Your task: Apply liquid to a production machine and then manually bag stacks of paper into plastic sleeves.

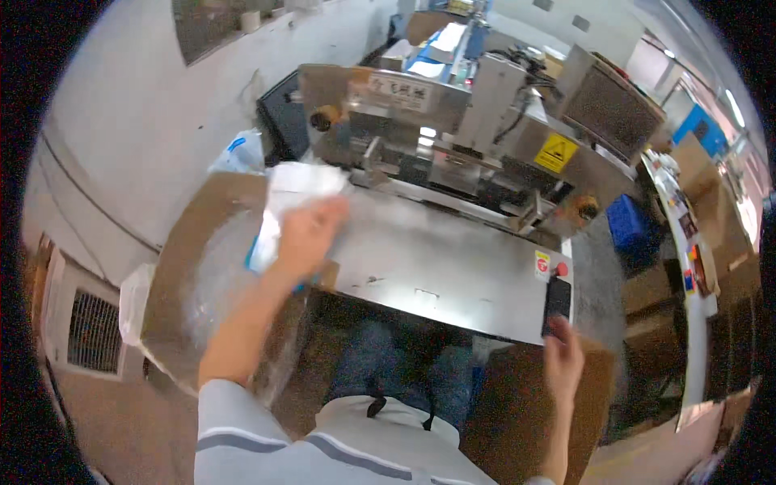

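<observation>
My left hand (314, 230) is over the metal worktop's left end, right beside a pile of white sheets or flat bags (303, 179). Motion smears its fingers, so whether they grip a sheet does not show. At the worktop's right front corner, my right hand (564, 360) has loosely bent fingers and nothing visible in them. Its fingertips are by the lower end of a black, phone-like slab (557, 301); contact is unclear. The steel worktop (420, 250) belongs to a machine (388, 113) with a metal front panel and a dark slot behind.
A large cardboard box (174, 267) lined with clear plastic stands at the left, and another cardboard box (525, 404) is below my right hand. A red button (562, 268) sits near the black slab. Farther right are a blue crate (630, 222) and a cluttered bench (685, 242).
</observation>
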